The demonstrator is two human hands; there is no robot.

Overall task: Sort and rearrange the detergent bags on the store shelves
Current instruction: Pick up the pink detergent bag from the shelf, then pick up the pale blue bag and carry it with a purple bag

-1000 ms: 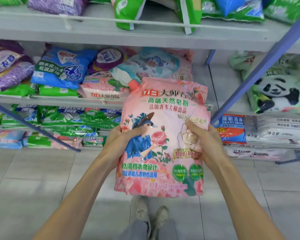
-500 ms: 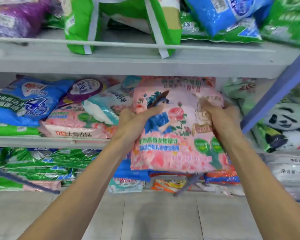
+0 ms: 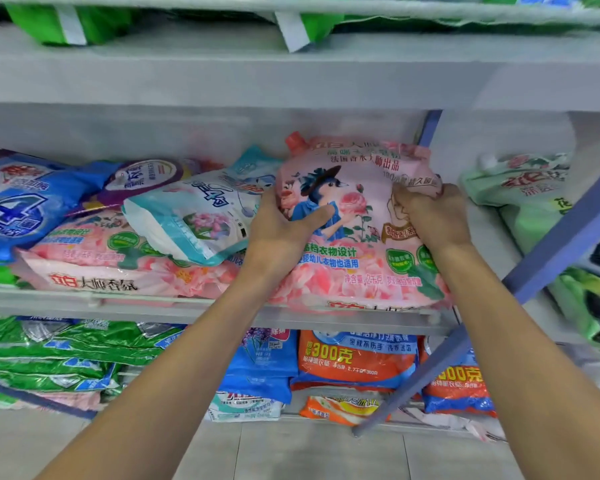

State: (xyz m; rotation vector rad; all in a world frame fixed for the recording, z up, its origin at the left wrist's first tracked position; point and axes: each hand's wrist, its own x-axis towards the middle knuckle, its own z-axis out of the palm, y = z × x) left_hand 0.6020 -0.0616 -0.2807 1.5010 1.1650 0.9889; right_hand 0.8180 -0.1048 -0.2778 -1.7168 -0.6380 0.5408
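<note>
Two hands hold one pink bag (image 3: 354, 271) on the middle shelf (image 3: 153, 306). The left hand (image 3: 281, 233) grips its left edge, the right hand (image 3: 430, 216) its right edge. The bag sits between both grips. A second pink bag (image 3: 101, 271) lies to the left.

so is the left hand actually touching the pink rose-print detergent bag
Touching. The head view shows the left hand on the pink rose-print detergent bag, its thumb pressed across the printed front.
</note>
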